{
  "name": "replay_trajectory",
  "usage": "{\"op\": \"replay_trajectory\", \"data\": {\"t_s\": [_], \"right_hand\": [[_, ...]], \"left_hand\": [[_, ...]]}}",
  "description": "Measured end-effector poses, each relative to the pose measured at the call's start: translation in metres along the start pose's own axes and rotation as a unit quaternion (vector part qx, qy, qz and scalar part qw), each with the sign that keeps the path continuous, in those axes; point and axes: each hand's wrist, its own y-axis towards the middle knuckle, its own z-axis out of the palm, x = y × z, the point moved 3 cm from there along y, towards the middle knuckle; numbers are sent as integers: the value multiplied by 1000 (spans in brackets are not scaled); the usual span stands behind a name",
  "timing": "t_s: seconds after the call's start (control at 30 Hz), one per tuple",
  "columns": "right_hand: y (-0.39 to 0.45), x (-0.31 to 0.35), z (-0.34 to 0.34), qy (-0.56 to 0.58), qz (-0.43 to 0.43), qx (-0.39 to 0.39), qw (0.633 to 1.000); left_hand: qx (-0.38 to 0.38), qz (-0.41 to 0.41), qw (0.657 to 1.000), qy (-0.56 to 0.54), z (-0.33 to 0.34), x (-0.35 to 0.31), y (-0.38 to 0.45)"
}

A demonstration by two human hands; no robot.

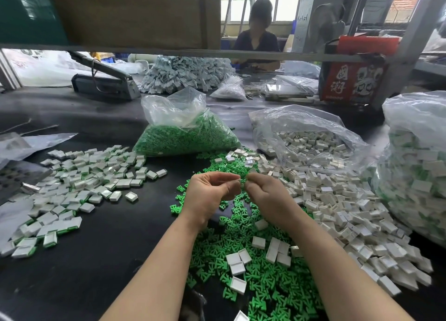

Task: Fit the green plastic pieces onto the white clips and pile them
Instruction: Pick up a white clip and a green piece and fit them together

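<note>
My left hand (208, 192) and my right hand (268, 195) meet above the black table, fingertips pinched together around a small white clip (239, 181); a green piece may be between them, but fingers hide it. Beneath my hands spreads a heap of loose green plastic pieces (260, 284) with a few white clips on it. To the right lies a big spill of empty white clips (337, 205). At the left lies the pile of fitted white-and-green clips (79, 185).
A clear bag of green pieces (185, 135) stands behind my hands, a bag of white clips (311, 139) to its right, and a large bag of fitted clips (415, 176) at the far right. A person sits across the table. A red box (350, 79) stands beyond.
</note>
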Motion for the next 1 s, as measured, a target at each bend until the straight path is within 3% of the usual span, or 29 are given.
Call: {"op": "replay_trajectory", "data": {"t_s": [0.37, 0.6, 0.77, 1.0], "right_hand": [[0, 0, 0, -56, 6, 30, 998], [2, -1, 3, -73, 15, 43, 996], [2, -1, 1, -3, 14, 30, 999], [4, -6, 2, 34, 8, 22, 999]], "left_hand": [[42, -17, 999, -6, -3, 6, 0], [28, -16, 999, -32, -4, 6, 1], [-4, -30, 999, -35, -3, 7, 2], [18, -30, 998, -48, -4, 8, 3]]}}
